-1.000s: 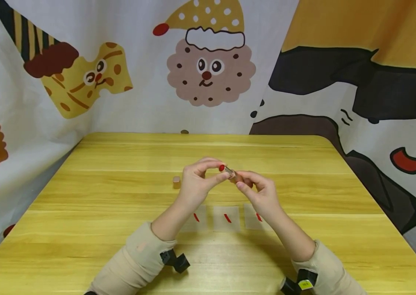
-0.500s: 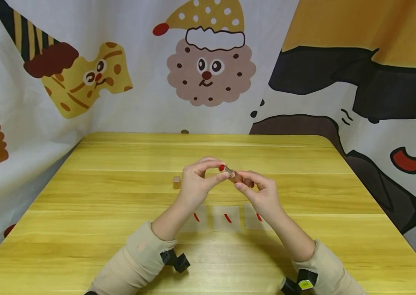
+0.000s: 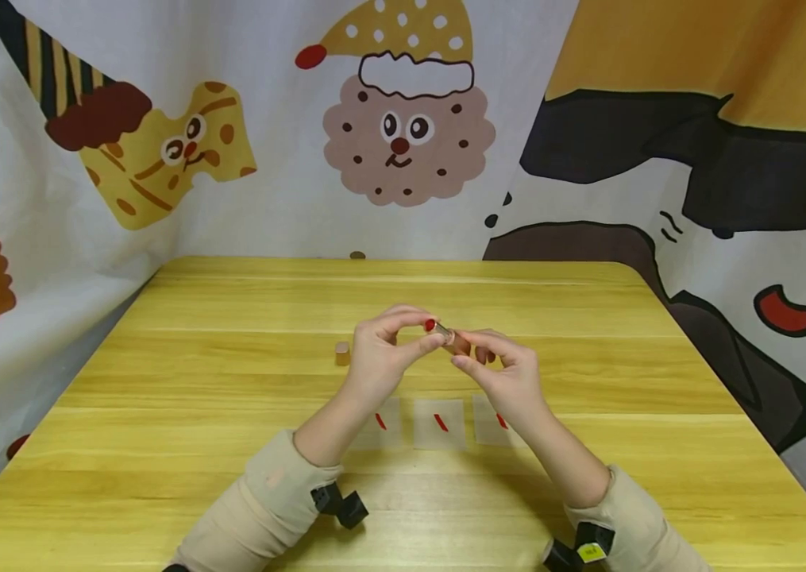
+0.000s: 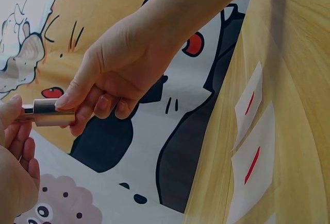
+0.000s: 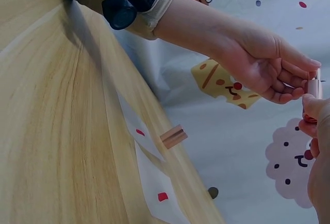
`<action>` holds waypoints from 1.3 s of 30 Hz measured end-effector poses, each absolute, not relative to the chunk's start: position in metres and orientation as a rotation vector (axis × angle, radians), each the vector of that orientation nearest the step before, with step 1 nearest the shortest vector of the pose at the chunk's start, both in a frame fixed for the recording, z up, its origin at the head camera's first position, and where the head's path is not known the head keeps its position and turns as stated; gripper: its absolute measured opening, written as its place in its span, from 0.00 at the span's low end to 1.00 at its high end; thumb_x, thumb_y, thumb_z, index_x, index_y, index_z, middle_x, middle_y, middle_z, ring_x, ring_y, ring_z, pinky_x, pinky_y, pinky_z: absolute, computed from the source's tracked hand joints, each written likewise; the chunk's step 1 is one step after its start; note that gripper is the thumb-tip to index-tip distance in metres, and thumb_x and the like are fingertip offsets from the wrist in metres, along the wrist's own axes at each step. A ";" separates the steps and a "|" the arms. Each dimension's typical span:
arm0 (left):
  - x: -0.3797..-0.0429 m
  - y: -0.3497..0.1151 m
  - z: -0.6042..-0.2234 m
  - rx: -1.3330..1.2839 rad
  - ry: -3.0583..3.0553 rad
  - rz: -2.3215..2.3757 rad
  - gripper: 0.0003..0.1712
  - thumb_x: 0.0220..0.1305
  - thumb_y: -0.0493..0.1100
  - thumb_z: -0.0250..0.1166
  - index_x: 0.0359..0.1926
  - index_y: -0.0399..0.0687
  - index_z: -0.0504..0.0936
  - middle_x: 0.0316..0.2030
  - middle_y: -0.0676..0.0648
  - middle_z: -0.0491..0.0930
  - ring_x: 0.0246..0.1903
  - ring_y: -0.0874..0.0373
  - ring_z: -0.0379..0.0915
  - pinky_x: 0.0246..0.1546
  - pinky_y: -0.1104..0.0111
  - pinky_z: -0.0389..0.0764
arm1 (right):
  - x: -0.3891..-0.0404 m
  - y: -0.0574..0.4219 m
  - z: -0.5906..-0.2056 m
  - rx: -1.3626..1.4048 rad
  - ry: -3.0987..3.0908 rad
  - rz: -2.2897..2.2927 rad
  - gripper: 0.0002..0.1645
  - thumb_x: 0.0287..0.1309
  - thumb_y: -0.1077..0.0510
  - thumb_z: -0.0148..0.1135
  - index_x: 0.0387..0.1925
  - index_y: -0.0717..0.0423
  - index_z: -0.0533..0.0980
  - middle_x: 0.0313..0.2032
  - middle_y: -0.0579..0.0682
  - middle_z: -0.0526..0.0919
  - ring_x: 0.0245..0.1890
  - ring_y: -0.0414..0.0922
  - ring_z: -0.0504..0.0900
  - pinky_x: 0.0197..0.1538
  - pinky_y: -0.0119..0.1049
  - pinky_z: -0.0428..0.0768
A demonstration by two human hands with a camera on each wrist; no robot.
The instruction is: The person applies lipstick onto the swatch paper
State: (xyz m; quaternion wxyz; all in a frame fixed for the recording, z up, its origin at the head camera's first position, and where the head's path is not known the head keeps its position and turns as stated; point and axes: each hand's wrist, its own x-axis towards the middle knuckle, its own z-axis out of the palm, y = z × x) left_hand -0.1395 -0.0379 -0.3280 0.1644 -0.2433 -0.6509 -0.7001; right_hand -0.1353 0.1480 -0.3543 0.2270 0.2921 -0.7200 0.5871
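A lipstick (image 3: 458, 344) with a rose-gold case and its red tip exposed is held above the table, tilted, tip toward the upper left. My left hand (image 3: 383, 349) pinches its metal upper part between thumb and fingers, just below the tip. On the case's lower end, the thumb and index finger of my right hand (image 3: 515, 380) pinch it; the other fingers curl loosely, as the left wrist view also shows. The lipstick's cap (image 3: 342, 354) stands on the table, left of my left hand. Beneath the hands lie white paper squares (image 3: 426, 433), each with a red stroke.
The wooden table (image 3: 231, 445) reaches back to a cartoon-printed curtain (image 3: 252, 206). Paper squares lie in a row, partly covered by my forearms in the head view. A black camera (image 3: 340, 506) sits on each sleeve cuff.
My right thumb and fingers have shifted slightly around the lipstick's base, the thumb a little to the left. The left hand and the lipstick's position look the same.
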 end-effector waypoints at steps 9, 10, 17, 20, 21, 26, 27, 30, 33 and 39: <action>-0.140 -0.038 -0.329 -0.692 -1.854 -1.999 0.12 0.52 0.29 0.71 0.40 0.28 0.84 0.39 0.38 0.82 0.44 0.52 0.76 0.49 0.61 0.77 | -0.136 0.148 -0.355 0.768 -2.025 1.594 0.16 0.45 0.74 0.70 0.40 0.67 0.83 0.33 0.47 0.83 0.26 0.42 0.68 0.30 0.31 0.68; -0.140 -0.038 -0.329 -0.691 -1.854 -1.999 0.12 0.52 0.29 0.71 0.40 0.28 0.84 0.39 0.38 0.82 0.44 0.52 0.76 0.49 0.60 0.77 | -0.136 0.148 -0.355 0.765 -2.029 1.594 0.16 0.45 0.74 0.71 0.40 0.67 0.83 0.33 0.47 0.83 0.26 0.42 0.67 0.29 0.32 0.68; -0.140 -0.038 -0.329 -0.683 -1.862 -1.989 0.12 0.52 0.30 0.71 0.40 0.29 0.84 0.40 0.38 0.82 0.44 0.52 0.76 0.50 0.60 0.77 | -0.135 0.147 -0.354 0.748 -2.052 1.580 0.16 0.43 0.74 0.71 0.39 0.66 0.83 0.33 0.48 0.83 0.26 0.44 0.66 0.29 0.36 0.65; -0.140 -0.038 -0.330 -0.677 -1.867 -1.990 0.12 0.52 0.30 0.71 0.40 0.30 0.84 0.40 0.36 0.82 0.44 0.53 0.76 0.50 0.62 0.76 | -0.135 0.146 -0.353 0.745 -2.043 1.580 0.17 0.41 0.75 0.72 0.38 0.66 0.83 0.34 0.49 0.83 0.26 0.45 0.65 0.29 0.36 0.64; -0.140 -0.038 -0.330 -0.678 -1.865 -1.991 0.12 0.52 0.29 0.71 0.40 0.29 0.84 0.40 0.35 0.81 0.44 0.52 0.76 0.50 0.62 0.76 | -0.135 0.146 -0.353 0.742 -2.040 1.580 0.17 0.41 0.76 0.72 0.37 0.66 0.83 0.34 0.50 0.83 0.26 0.45 0.65 0.28 0.36 0.64; -0.141 -0.037 -0.331 -0.694 -1.851 -1.999 0.12 0.52 0.29 0.71 0.39 0.30 0.84 0.39 0.32 0.80 0.44 0.52 0.76 0.51 0.60 0.75 | -0.135 0.145 -0.354 0.722 -2.037 1.596 0.18 0.38 0.77 0.73 0.36 0.66 0.82 0.34 0.49 0.83 0.27 0.46 0.64 0.28 0.38 0.62; -0.141 -0.037 -0.331 -0.700 -1.847 -1.999 0.12 0.52 0.29 0.71 0.39 0.30 0.84 0.39 0.31 0.80 0.43 0.52 0.76 0.51 0.60 0.75 | -0.135 0.145 -0.354 0.720 -2.038 1.599 0.18 0.38 0.77 0.73 0.36 0.66 0.82 0.34 0.49 0.83 0.27 0.46 0.64 0.28 0.38 0.62; -0.140 -0.037 -0.331 -0.712 -1.843 -1.996 0.11 0.52 0.29 0.71 0.39 0.30 0.84 0.39 0.33 0.81 0.43 0.52 0.76 0.51 0.59 0.75 | -0.135 0.145 -0.354 0.717 -2.027 1.601 0.18 0.37 0.76 0.74 0.36 0.65 0.82 0.34 0.49 0.83 0.27 0.47 0.63 0.29 0.39 0.61; -0.140 -0.036 -0.332 -0.725 -1.838 -1.990 0.11 0.52 0.29 0.71 0.39 0.30 0.84 0.39 0.35 0.81 0.43 0.52 0.76 0.51 0.59 0.75 | -0.135 0.146 -0.355 0.718 -2.018 1.584 0.19 0.36 0.76 0.74 0.35 0.65 0.82 0.34 0.51 0.83 0.26 0.47 0.63 0.28 0.38 0.61; -0.140 -0.036 -0.334 -0.738 -1.836 -1.970 0.11 0.53 0.30 0.71 0.40 0.32 0.85 0.38 0.41 0.83 0.43 0.53 0.76 0.50 0.59 0.77 | -0.136 0.147 -0.358 0.722 -2.023 1.557 0.19 0.36 0.75 0.75 0.35 0.63 0.82 0.35 0.54 0.83 0.25 0.46 0.63 0.28 0.37 0.60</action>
